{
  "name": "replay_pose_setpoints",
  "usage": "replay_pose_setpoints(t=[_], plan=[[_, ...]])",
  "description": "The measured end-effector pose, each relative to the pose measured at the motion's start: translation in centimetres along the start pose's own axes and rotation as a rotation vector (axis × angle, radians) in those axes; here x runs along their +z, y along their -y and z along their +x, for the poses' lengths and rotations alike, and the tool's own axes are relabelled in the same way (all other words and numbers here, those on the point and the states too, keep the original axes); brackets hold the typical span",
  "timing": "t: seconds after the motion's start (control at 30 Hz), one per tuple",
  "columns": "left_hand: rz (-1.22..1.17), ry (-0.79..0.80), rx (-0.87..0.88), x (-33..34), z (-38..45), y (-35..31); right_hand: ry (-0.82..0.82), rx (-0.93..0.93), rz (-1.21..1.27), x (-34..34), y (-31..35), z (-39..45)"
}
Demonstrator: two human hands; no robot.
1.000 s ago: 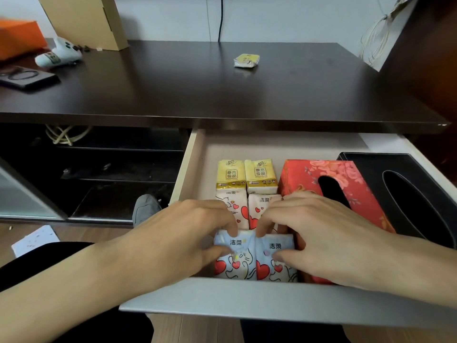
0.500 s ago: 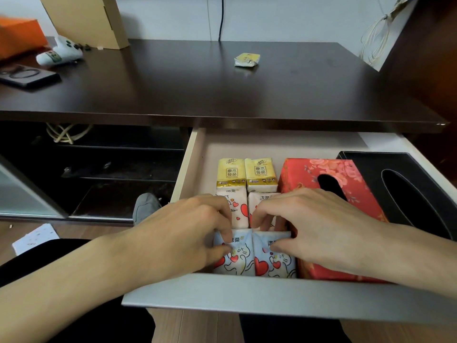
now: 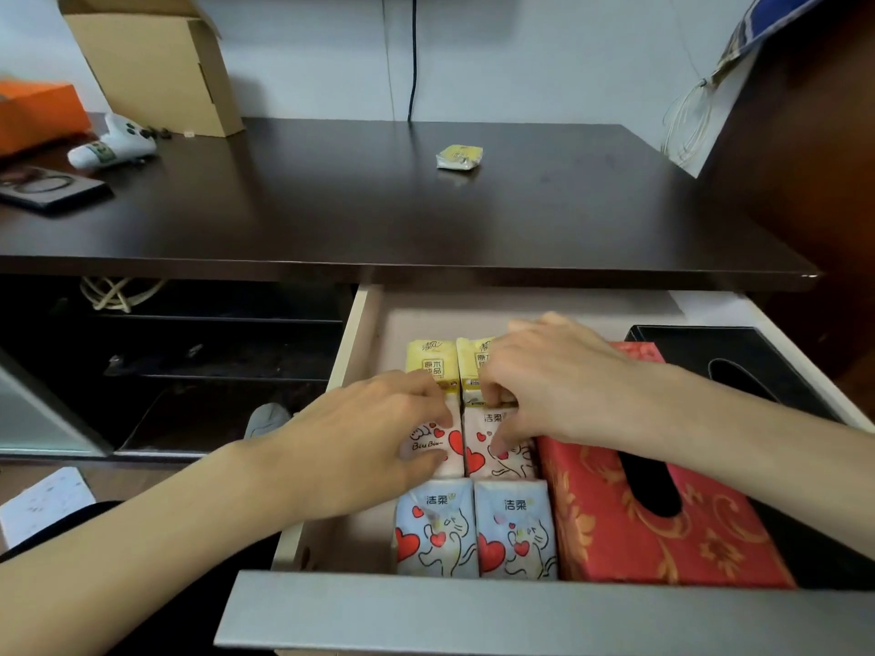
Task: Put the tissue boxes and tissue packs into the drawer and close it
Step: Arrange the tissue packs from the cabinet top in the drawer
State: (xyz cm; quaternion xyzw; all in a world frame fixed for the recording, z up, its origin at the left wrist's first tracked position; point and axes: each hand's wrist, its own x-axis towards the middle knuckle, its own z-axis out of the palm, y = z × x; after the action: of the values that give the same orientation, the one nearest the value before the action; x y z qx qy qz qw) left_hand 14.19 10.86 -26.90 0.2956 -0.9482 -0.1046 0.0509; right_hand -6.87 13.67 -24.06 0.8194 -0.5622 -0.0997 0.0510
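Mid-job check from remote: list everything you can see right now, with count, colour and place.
drawer: 1, grey front, pulled open under the desk
tissue packs in drawer: 6, two yellow at back, two white and two pale blue with red hearts, in two columns
red tissue box: 1, red with gold, right of the packs
black tissue box: 1, black, drawer's right side
loose tissue pack: 1, yellow, on the desk
desk: 1, dark brown
cardboard box: 1, tan, desk back left
orange box: 1, far left
phone: 1, dark, desk left
left hand: on the middle-row packs
right hand: on the middle and back packs
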Motion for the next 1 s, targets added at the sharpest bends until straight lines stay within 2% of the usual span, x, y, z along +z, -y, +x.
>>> replay_pose_setpoints(t=[0.2, 0.37, 0.6, 0.77, 0.87, 1.0], plan=[[0.003, -0.014, 0.008, 0.6, -0.3, 0.1, -0.018, 0.044, 0.17, 0.1, -0.8, 0.6], [-0.003, -0.011, 0.003, 0.7, -0.3, 0.2, -0.082, 0.096, 0.219, 0.0, -1.1, 0.8], [-0.003, -0.024, 0.011, 0.5, -0.4, -0.1, -0.058, 0.098, 0.191, 0.4, -0.5, 0.7], [-0.058, -0.106, -0.026, -0.6, 0.2, 0.7, -0.161, 0.175, 0.337, 0.0, -1.6, 0.9], [-0.064, -0.125, -0.086, -1.2, 2.3, 1.9, -0.097, 0.196, 0.343, 0.5, -2.1, 1.7], [0.03, -0.026, -0.172, -0.9, 4.8, 3.1, 0.03, 0.22, 0.29, 2.0, -2.2, 2.5]])
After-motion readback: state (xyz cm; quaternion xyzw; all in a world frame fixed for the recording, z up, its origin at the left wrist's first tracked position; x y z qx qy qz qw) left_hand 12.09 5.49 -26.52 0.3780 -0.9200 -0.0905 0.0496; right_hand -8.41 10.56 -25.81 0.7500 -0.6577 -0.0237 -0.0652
